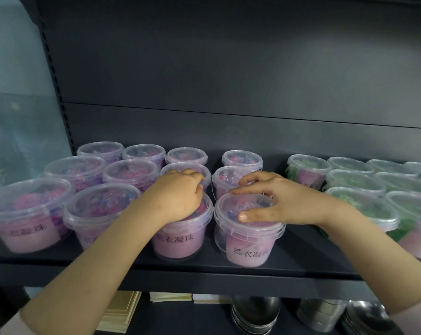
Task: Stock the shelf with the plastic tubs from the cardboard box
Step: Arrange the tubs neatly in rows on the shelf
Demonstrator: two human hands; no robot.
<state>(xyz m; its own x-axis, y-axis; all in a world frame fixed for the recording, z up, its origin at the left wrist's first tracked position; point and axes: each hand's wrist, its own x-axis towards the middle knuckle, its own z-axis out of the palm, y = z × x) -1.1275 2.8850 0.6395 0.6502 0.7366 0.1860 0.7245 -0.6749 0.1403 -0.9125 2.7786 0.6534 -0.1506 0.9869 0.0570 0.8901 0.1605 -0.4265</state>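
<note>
At the front edge of the dark shelf (301, 259), the person's right hand (277, 201) is spread over the lid of a pink-labelled tub (247, 238), thumb and fingers clasping the rim, while the left hand (180, 197) lies curled on top of the neighbouring front tub (178, 240), fingers bent over its far edge. Behind and to the left of these stand more pink tubs (129, 172) in close rows running back to the shelf's rear panel, and to the right, a little apart, sit green-filled tubs (354, 180) in rows of their own.
</note>
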